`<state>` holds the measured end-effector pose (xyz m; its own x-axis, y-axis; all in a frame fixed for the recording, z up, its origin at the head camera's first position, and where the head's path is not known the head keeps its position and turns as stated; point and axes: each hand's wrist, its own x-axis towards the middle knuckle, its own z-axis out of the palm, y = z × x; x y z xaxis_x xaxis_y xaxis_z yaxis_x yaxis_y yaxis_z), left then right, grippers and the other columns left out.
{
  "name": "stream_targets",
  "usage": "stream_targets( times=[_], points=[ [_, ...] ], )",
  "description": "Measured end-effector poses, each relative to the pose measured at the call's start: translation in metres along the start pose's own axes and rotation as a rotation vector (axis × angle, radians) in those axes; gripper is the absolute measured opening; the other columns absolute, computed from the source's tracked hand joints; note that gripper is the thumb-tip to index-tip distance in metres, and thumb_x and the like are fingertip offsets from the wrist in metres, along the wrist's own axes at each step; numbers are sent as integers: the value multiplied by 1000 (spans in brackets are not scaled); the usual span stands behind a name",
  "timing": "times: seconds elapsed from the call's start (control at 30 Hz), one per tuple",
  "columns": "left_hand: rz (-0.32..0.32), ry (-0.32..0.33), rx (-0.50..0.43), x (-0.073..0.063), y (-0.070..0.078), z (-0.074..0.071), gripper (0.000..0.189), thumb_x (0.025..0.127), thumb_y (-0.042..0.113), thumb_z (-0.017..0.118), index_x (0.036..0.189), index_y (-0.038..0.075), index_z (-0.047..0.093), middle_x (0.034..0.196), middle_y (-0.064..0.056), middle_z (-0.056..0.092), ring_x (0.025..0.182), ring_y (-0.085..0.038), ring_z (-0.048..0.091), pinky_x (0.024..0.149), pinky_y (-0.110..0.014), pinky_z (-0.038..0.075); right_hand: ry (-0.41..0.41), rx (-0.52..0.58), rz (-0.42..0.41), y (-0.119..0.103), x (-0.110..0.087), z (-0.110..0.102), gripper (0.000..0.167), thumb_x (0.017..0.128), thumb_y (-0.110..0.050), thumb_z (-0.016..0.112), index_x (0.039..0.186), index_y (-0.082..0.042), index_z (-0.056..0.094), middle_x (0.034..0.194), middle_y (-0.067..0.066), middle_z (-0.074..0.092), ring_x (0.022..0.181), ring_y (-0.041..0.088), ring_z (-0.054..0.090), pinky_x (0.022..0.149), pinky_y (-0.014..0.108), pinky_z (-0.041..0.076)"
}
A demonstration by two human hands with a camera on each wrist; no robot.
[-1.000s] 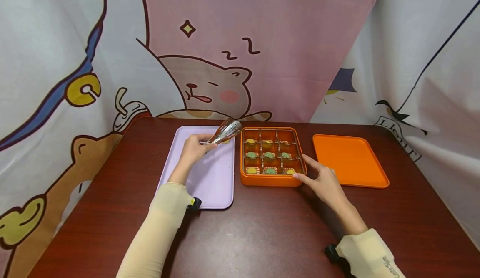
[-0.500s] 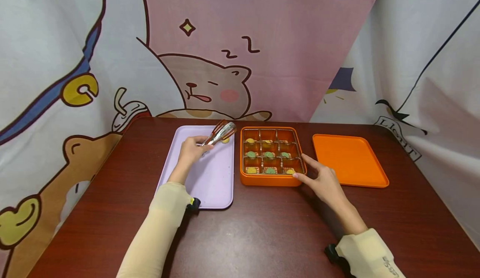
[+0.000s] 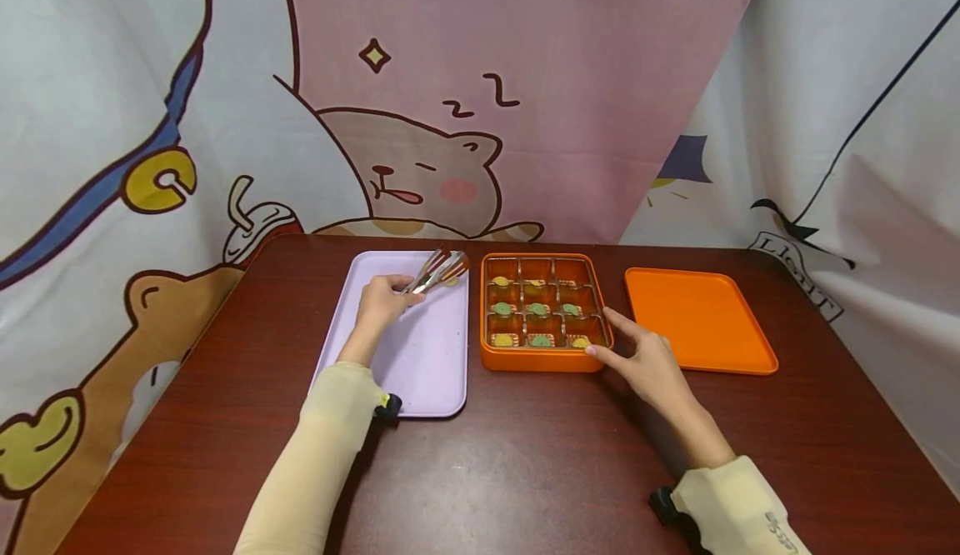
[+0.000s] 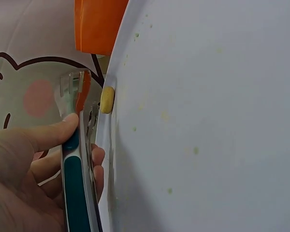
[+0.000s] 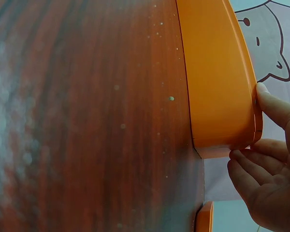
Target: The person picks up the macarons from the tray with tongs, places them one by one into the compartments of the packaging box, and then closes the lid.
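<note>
My left hand (image 3: 381, 305) holds a pair of food tongs (image 4: 76, 193) with teal-and-white handles. Their metal heads are over the far right corner of the lilac tray (image 3: 420, 380), close to a yellow cookie-like piece (image 4: 107, 100). In the left wrist view the tong tips are apart from that piece. An orange box (image 3: 540, 361) with a gold divided insert stands right of the tray. Small yellow and green pieces lie in its compartments; the back right one shows only patterned paper. My right hand (image 3: 648, 363) holds the box's near right corner, thumb on the rim, fingers against the side.
A flat orange lid (image 3: 701, 322) lies right of the box on the dark wooden table (image 3: 517, 480). Crumbs dot the tray. A printed cartoon curtain (image 3: 585, 122) hangs behind the table's far edge.
My left hand has brought the tongs left and down, from near the box's far left corner to the yellow cookie-like piece on the tray. The right hand and box stay in place.
</note>
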<state>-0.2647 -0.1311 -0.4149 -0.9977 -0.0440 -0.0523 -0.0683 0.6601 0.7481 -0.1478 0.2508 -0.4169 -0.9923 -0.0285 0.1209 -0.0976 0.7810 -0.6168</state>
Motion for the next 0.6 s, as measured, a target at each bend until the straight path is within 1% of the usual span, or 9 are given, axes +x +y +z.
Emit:
stream_targets(
  times=[0.07,0.17,0.27,0.3,0.33,0.4,0.53,0.57,0.6],
  points=[
    [-5,-1,8,-1,0,0,46,84,24,79,126,7,69,127,-16,69,116,-35,63,97,-46,47,-4,2,3,0,0,0,73,88,-41,74,148,-8,47,77,11,61,51,13,28,58,29,36],
    [0,1,46,-3,0,0,45,84,23,79,125,7,69,125,-15,70,112,-33,64,94,-46,48,-6,5,3,0,-1,-1,73,89,-41,74,148,-7,47,81,14,63,53,14,30,59,29,36],
    [-3,5,93,-3,1,0,43,84,22,78,124,10,71,123,-12,71,107,-32,66,90,-45,49,-4,10,-2,0,-1,-1,73,89,-39,74,148,-7,47,105,23,69,56,15,31,60,30,37],
    [-6,7,110,-3,1,0,42,84,22,78,123,11,71,122,-11,72,106,-31,66,88,-45,50,-2,10,-5,0,-1,-1,73,89,-39,74,148,-6,47,115,25,68,56,16,32,62,30,38],
    [-9,11,126,-3,1,0,40,84,22,78,122,12,72,121,-10,72,103,-31,67,86,-44,50,-3,12,-4,0,-1,-1,73,89,-39,74,148,-6,47,118,26,67,57,16,32,62,30,38],
    [-19,16,149,-3,1,1,38,83,22,78,120,14,73,119,-9,73,99,-31,67,82,-44,49,-1,13,-8,0,-1,-1,73,89,-39,74,148,-6,47,131,27,62,58,17,32,63,30,38],
    [-23,27,171,-2,1,1,32,83,20,78,115,16,75,115,-9,74,94,-30,66,77,-42,49,-10,21,0,0,-1,-1,74,89,-40,74,149,-6,46,132,27,61,54,15,30,56,29,36],
    [-23,28,169,-2,1,0,31,83,19,78,114,16,75,115,-9,75,95,-31,67,77,-42,49,-9,21,-1,0,-1,-1,74,89,-40,74,148,-6,46,138,27,57,53,14,30,55,28,36],
    [-22,27,165,-2,1,0,30,83,18,77,113,16,76,114,-9,75,96,-31,67,78,-42,49,-10,22,0,0,-1,-1,74,89,-40,74,148,-6,46,139,27,56,52,13,29,54,28,35]
  ],
)
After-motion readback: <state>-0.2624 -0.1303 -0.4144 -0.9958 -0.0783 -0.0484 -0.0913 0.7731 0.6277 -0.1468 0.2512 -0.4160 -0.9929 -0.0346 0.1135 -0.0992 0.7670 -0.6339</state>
